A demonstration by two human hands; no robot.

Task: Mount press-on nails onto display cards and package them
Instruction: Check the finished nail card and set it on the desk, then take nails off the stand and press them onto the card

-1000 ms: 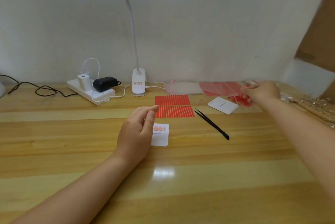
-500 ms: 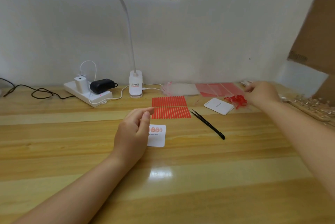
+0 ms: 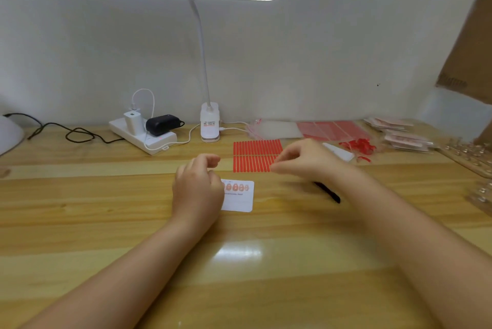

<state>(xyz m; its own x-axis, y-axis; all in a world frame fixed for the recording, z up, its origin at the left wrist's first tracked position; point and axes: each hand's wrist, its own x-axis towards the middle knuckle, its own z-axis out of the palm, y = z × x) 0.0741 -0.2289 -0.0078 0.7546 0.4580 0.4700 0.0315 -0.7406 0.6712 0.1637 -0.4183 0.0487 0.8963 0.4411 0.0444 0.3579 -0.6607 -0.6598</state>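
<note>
A white display card (image 3: 239,199) lies mid-table with several pink press-on nails (image 3: 235,187) in a row along its top. My left hand (image 3: 197,190) sits over the card's left edge, fingers loosely curled, with nothing seen in them. A red sheet of adhesive strips (image 3: 254,154) lies just behind the card. My right hand (image 3: 303,158) is blurred, with curled fingertips at that sheet's right edge; whether it pinches anything is unclear. Black tweezers (image 3: 328,193) poke out from under my right forearm.
A blank white card (image 3: 340,153) and a pile of red peeled scraps (image 3: 359,145) lie to the right. Clear bags (image 3: 277,129), red sheets (image 3: 332,129), packaged nail sets (image 3: 399,133) and nail racks (image 3: 468,154) line the back right. A power strip (image 3: 143,138) and lamp base (image 3: 210,126) stand behind.
My right hand has come left from the red scrap pile to the adhesive strip sheet. My left hand's fingers have curled in beside the card.
</note>
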